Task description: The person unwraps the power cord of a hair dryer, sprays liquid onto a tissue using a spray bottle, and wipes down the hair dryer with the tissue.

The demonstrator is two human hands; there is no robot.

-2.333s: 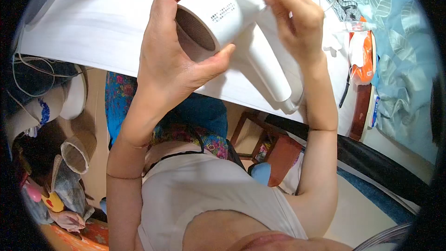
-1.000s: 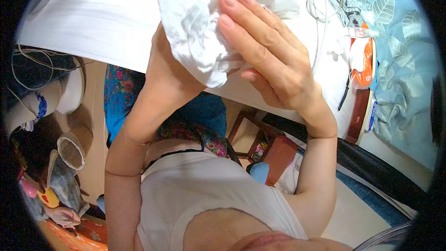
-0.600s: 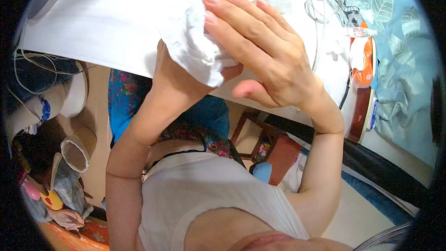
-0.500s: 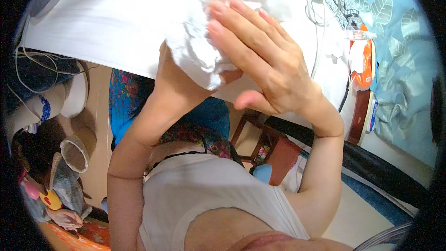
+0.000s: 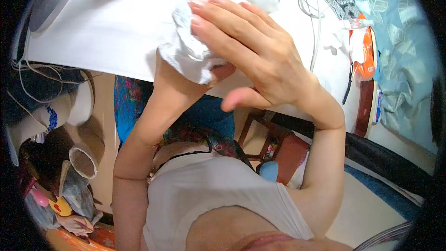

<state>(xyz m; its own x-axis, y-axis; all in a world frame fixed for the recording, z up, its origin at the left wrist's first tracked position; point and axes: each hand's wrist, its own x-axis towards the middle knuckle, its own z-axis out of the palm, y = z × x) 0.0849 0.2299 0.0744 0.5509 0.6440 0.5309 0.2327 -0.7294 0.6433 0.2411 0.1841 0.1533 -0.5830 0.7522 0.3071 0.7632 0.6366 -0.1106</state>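
Observation:
A crumpled white cloth (image 5: 188,42) hangs over my left hand (image 5: 179,76) above the table. Its fabric is bunched in that hand; most of the fingers are hidden beneath it, and the thumb shows in shadow at its lower edge. My right hand (image 5: 260,56) lies over the cloth with the back of the hand up. Its fingers are stretched out, side by side, touching the cloth, and the thumb stands apart. What kind of cloth it is, I cannot make out.
The white tabletop (image 5: 107,37) carries a coiled cable (image 5: 313,0) and an orange pack (image 5: 364,58) at the right. Leafy blue bedding (image 5: 399,107) lies beyond. Below left are a bin-like container (image 5: 83,161) and loose cables (image 5: 42,79). A wooden stool (image 5: 253,135) stands under the table.
My right hand has slid slightly left over the cloth. The cloth now spreads wider toward the upper left. The whole view has shifted a little.

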